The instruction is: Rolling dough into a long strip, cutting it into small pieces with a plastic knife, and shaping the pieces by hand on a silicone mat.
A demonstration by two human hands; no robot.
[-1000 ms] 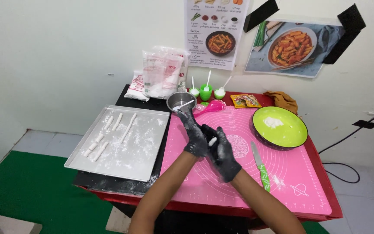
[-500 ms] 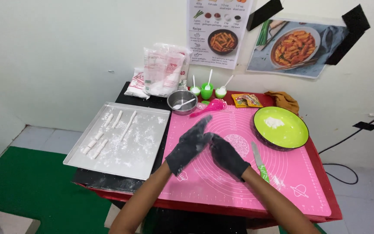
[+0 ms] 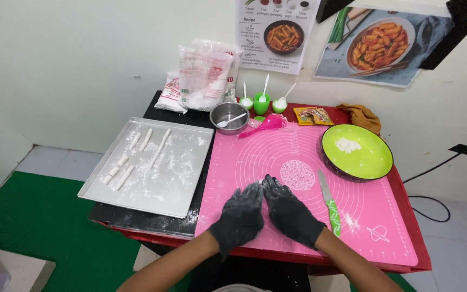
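The left hand (image 3: 240,216) and right hand (image 3: 292,212), both in black floured gloves, lay flat side by side on the near part of the pink mat (image 3: 277,151), fingers together, pressing down; whatever lay beneath was hidden. Just right of them lay a green-handled knife (image 3: 329,201). Farther left sat a floured tray (image 3: 152,165) with dough sticks (image 3: 159,147); farther right, a green plate (image 3: 357,152). Beyond stood a steel bowl (image 3: 229,117).

My left hand in its flour-dusted black glove (image 3: 240,215) and my right hand in a matching black glove (image 3: 291,212) lie palms down, side by side and touching, on the near middle of the pink silicone rolling mat (image 3: 277,157).
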